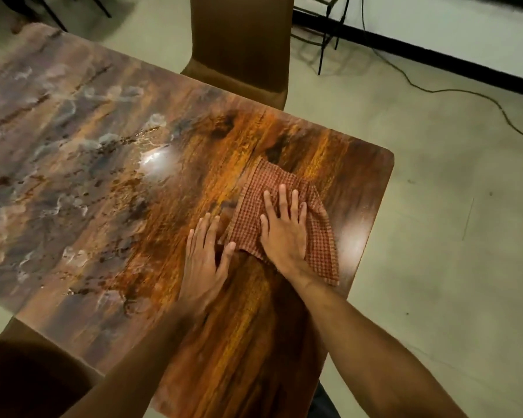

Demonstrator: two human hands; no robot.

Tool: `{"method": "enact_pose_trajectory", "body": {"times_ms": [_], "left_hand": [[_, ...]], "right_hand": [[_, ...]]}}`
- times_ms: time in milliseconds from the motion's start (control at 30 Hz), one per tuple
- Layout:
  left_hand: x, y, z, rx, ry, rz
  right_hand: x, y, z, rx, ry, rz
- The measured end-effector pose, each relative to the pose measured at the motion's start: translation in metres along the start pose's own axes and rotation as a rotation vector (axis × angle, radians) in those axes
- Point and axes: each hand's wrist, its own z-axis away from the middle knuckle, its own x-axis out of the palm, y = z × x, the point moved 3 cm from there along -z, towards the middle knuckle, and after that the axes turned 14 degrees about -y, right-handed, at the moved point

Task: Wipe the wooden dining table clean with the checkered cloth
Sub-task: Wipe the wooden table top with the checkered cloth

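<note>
Your right hand (284,233) lies flat on the checkered cloth (320,236), fingers spread, pressing it down and gripping nothing. Your left hand (206,254) rests flat on the bare wood just beside the cloth's left edge, fingers straight, thumb at its corner. The cloth sits near the right end of the tabletop (254,342), rumpled, one corner close to the near edge.

Because only your palm pins it, the cloth will likely bunch up or slip out from under you on a hard push, and that loose corner could drag off the edge. The pale smears (73,146) and dark specks across the left part look untouched, and a light pass may only spread them.

The surface is glossy wood grain with a bright glare patch. One brown chair (242,40) stands at the far side and another (27,372) at the near-left corner. A black cable (465,95) trails over the pale floor (450,236).
</note>
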Motion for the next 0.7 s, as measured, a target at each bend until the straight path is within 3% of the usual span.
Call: {"method": "enact_pose_trajectory", "body": {"times_ms": [133, 167, 333, 500, 633, 700], "left_hand": [[-0.021, -0.022, -0.031, 0.101, 0.033, 0.028], [-0.026, -0.028, -0.040, 0.128, 0.036, 0.029], [-0.060, -0.061, -0.088, 0.188, 0.012, 0.028], [-0.098, -0.082, -0.130, 0.223, 0.040, 0.024], [-0.119, -0.097, -0.169, 0.228, 0.067, 0.040], [-0.128, -0.102, -0.187, 0.228, 0.085, 0.057]], "right_hand": [[0.029, -0.063, 0.003, -0.349, -0.093, 0.117], [0.027, -0.063, -0.005, -0.356, -0.077, 0.101], [0.008, -0.057, -0.050, 0.147, 0.076, 0.008], [0.012, -0.130, -0.094, -0.224, -0.016, 0.100], [-0.016, -0.107, -0.140, 0.119, 0.055, 0.000], [-0.020, -0.121, -0.159, 0.157, 0.068, 0.015]]}}
